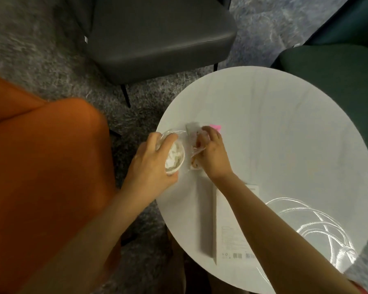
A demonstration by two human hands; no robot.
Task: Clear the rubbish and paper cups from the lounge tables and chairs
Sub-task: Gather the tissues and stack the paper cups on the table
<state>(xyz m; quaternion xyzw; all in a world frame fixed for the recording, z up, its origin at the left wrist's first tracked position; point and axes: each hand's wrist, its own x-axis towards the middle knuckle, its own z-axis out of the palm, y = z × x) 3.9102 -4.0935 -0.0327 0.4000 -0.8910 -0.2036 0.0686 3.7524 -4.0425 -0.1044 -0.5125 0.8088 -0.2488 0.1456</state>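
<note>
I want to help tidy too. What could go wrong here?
The paper cup in the left hand is stuffed with tissue and held at the table edge; tipped, it might spill onto the carpet. The right hand pinches a clear wrapper; bits could drop out.

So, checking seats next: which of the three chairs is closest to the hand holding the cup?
The orange chair, beside the left hand gripping the paper cup; the grey chair and green chair stand farther off.
</note>
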